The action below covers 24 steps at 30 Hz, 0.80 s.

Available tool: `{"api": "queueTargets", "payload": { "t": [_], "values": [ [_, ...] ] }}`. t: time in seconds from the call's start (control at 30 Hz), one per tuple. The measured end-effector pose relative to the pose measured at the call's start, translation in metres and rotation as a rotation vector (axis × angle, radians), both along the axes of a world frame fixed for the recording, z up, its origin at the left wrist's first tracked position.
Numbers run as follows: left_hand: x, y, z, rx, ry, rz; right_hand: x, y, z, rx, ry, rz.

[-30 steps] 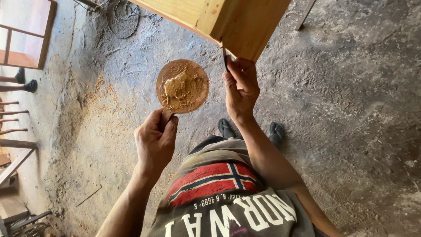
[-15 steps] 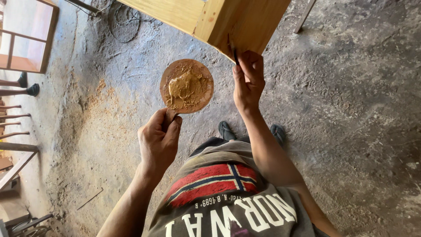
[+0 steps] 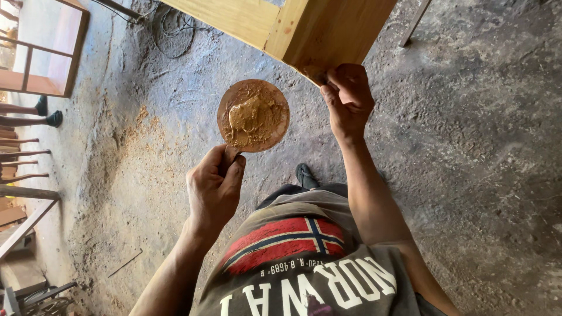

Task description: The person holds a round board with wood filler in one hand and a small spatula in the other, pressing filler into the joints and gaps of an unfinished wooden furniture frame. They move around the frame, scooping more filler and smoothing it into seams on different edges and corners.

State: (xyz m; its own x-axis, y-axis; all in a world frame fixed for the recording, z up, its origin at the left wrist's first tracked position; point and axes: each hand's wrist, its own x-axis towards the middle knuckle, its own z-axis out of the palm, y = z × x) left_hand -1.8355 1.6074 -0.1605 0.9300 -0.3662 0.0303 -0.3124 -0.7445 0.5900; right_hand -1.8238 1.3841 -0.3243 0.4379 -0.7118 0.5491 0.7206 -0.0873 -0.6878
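Filler work: our left hand (image 3: 213,190) grips handle of round paste board (image 3: 253,115), held level left of wooden frame (image 3: 328,29). Right hand (image 3: 348,99) pinched closed at frame's near corner; we press paste firmly into gap, scrape flush.

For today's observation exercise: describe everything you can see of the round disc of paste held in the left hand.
The round disc is flat, brownish and smeared all over with tan paste, with a thicker lump heaped near its middle. A short stem at its lower edge runs into the left hand, whose fingers wrap it. The disc is held up with its loaded face towards the camera, above the dusty floor, just left of the wooden piece, not touching it.
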Motion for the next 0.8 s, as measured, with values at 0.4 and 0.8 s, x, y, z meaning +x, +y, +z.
{"api": "queueTargets", "payload": {
  "t": [0.4,0.8],
  "values": [
    [-0.003,0.002,-0.004,-0.002,-0.027,-0.008,0.017,-0.02,-0.002,-0.041,0.066,-0.068],
    [-0.002,0.002,-0.002,0.024,-0.028,-0.005,0.025,-0.041,0.002,-0.079,0.138,-0.17]
  ]
}}
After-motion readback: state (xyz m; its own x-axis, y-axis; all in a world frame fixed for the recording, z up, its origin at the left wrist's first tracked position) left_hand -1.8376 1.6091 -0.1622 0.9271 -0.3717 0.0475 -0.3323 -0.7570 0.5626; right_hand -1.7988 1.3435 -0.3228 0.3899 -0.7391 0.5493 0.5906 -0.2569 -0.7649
